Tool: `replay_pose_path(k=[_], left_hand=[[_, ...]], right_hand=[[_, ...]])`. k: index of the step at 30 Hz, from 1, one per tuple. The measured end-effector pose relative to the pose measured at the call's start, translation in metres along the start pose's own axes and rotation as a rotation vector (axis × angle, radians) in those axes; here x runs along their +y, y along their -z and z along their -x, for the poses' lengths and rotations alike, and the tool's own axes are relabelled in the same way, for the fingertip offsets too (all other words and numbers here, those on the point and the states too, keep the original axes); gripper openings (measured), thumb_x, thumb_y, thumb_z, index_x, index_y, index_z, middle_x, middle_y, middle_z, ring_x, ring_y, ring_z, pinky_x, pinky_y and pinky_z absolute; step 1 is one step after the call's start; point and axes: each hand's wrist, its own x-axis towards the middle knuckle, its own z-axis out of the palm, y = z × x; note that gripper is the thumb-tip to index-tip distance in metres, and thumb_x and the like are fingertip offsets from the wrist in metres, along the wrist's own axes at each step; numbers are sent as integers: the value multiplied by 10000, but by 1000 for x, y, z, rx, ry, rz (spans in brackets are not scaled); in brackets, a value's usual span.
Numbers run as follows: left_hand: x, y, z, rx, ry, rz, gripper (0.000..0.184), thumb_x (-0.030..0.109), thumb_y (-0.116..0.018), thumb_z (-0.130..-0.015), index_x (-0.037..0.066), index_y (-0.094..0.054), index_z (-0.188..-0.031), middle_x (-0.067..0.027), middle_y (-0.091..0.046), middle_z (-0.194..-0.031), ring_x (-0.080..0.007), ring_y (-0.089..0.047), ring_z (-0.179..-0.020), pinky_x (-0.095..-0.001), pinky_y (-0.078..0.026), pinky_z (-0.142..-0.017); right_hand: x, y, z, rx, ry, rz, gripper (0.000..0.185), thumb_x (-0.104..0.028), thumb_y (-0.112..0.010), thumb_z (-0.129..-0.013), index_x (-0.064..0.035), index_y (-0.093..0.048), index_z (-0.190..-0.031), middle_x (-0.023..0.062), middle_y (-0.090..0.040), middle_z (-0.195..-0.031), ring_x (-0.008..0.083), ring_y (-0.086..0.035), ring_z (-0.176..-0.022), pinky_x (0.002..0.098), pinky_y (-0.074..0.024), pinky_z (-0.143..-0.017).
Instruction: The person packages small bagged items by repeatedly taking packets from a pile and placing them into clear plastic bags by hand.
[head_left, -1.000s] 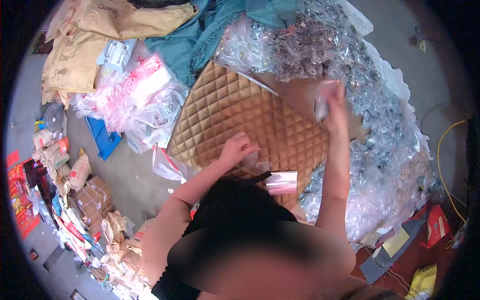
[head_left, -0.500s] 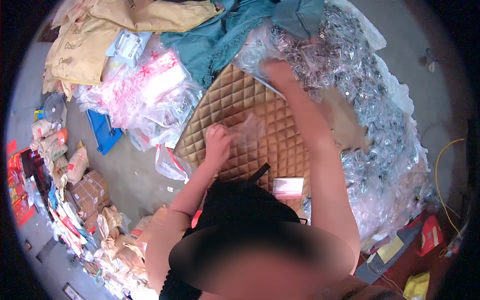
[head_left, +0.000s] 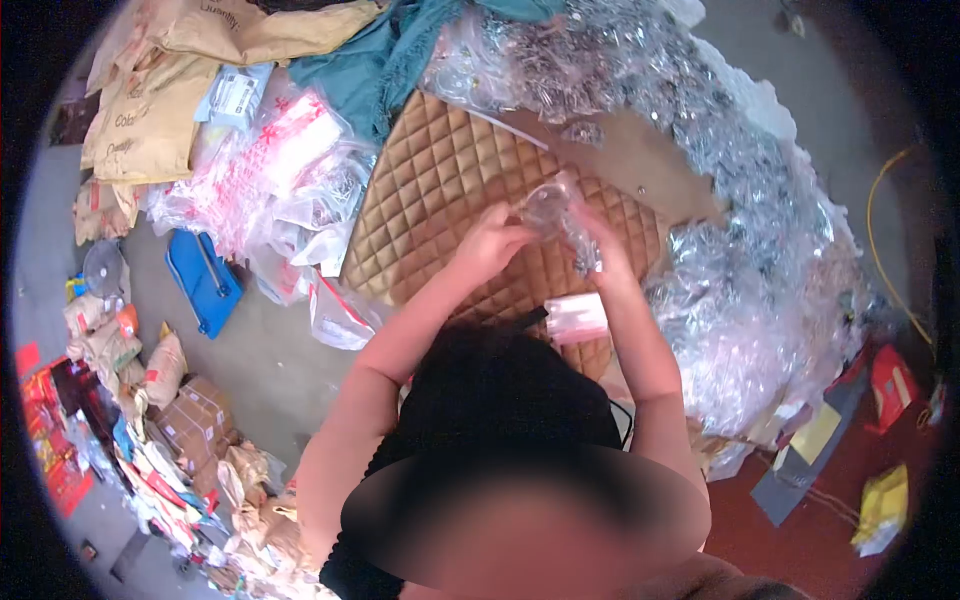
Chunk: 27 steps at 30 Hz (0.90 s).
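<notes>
My left hand (head_left: 490,245) is above the brown quilted surface (head_left: 430,180), its fingertips pinched at the edge of a clear plastic bag (head_left: 546,207). Opposite it, my right hand (head_left: 606,250) is closed on a small clear-wrapped item (head_left: 580,243) and meets the same bag. What sits inside the wrapping is too small and shiny to make out. Just below my hands, a pink-and-white stack of small cards or bags (head_left: 577,318) lies on the quilted surface.
A large heap of small clear-wrapped pieces (head_left: 750,250) spreads along the right, beside brown paper (head_left: 650,165). Printed plastic bags (head_left: 290,170), teal cloth (head_left: 345,80) and tan sacks (head_left: 150,120) lie at the left and back. A blue folding stool-like object (head_left: 203,283) is on the floor.
My right hand has come back from the heap to the middle with a clear-wrapped item. My left hand has moved right with the clear bag, and the two hands now meet.
</notes>
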Motion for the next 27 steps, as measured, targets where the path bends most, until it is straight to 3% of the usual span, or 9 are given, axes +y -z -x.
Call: replay_pose_path(k=[4,6,8,10,16,18,23,25,27], left_hand=[[35,2,14,82,-238,18,228,63,-673,-775,137,-728,-984,-147,-549,-1240,-352,-514,-1161,-424,-461,-944],[45,-3,25,-8,-270,23,227,70,-678,-770,140,-731,-979,-155,-527,-1276,-368,-483,-1200,-436,-439,-977],[49,-14,33,-61,-309,-39,232,78,-689,-758,149,-740,-973,-150,-531,-1270,-364,-486,-1194,-438,-425,-996],[54,-20,35,-70,-312,-37,229,80,-693,-760,159,-744,-969,-149,-526,-1277,-365,-482,-1197,-439,-420,-1002],[76,-35,34,-122,-245,109,178,116,-683,-789,168,-753,-945,-146,-512,-1297,-365,-445,-1223,-428,-382,-1036],[78,-42,33,-97,-247,144,186,118,-680,-792,171,-755,-954,-151,-512,-1292,-368,-440,-1225,-431,-374,-1041],[101,-65,37,-310,-430,88,166,103,-676,-788,145,-745,-933,-159,-523,-1274,-375,-450,-1211,-434,-373,-1030],[119,-69,39,-346,-485,128,170,97,-674,-787,143,-741,-936,-154,-533,-1266,-369,-461,-1205,-430,-380,-1024],[125,-67,41,-378,-527,153,174,90,-672,-786,140,-737,-940,-150,-542,-1258,-362,-472,-1199,-426,-388,-1017]], right_hand=[[17,-2,45,136,233,765,179,-161,-647,-901,-74,-638,-1057,45,-658,-916,143,-627,-810,255,-487,-698],[13,-12,76,184,306,1650,177,-175,-651,-907,-43,-623,-1020,17,-653,-895,124,-619,-789,249,-485,-729],[12,-14,89,162,252,1545,168,-130,-627,-922,-40,-598,-1061,12,-638,-923,119,-603,-851,253,-477,-762],[12,-10,90,232,557,797,246,-96,-618,-924,-51,-552,-1157,26,-622,-960,127,-588,-900,262,-472,-786],[29,-24,108,368,835,691,323,-73,-648,-895,-36,-528,-1192,48,-622,-988,130,-581,-957,268,-467,-850],[27,-7,126,320,630,1091,247,-55,-667,-861,-42,-606,-1100,77,-649,-978,153,-612,-921,281,-486,-827],[28,-15,173,286,763,1821,301,-57,-633,-791,-136,-674,-1078,117,-669,-1049,317,-665,-848,407,-533,-706],[26,-26,185,148,315,2249,311,-65,-614,-773,-158,-680,-1063,100,-665,-1049,328,-661,-855,432,-532,-695],[26,-15,199,233,400,1985,275,-46,-628,-777,-121,-677,-1037,111,-660,-1021,320,-648,-882,415,-521,-729]])
